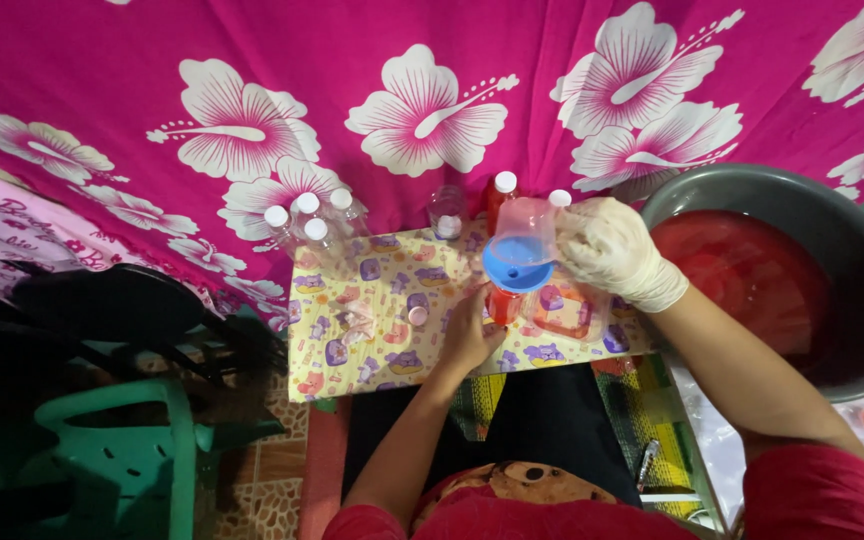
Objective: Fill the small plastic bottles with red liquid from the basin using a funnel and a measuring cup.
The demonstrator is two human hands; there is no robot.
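Two hands work: our left hand (467, 335) clamps the small bottle (501, 303) on the desk (352, 360) under the blue funnel (514, 265); our gloved right hand (612, 250) grips the tilted clear cup (527, 225). Pouring step; next needs a steady tilt.

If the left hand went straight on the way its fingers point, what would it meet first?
The left hand already touches the small bottle of red liquid under the blue funnel; going on, it would likely press into that bottle first, though depth is unclear.
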